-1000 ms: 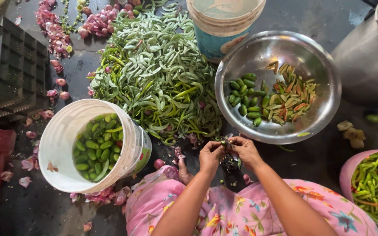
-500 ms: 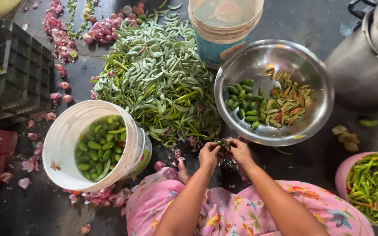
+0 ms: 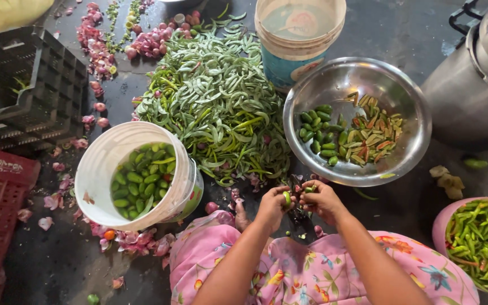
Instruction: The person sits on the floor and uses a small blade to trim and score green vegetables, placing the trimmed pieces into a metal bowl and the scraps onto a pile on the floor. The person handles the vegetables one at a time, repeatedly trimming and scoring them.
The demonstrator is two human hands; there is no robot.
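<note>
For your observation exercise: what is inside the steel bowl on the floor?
The steel bowl holds whole small green gourds on one side and cut slices with pale and reddish flesh beside them. Whatever lies under these heaps is covered.

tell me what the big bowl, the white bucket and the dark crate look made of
The big bowl looks like polished steel: silvery and mirror-bright inside. The white bucket seems to be plastic, matte and opaque with a thick rolled rim. The dark crate is probably moulded plastic too, judging by its dull grid-patterned walls.
</note>
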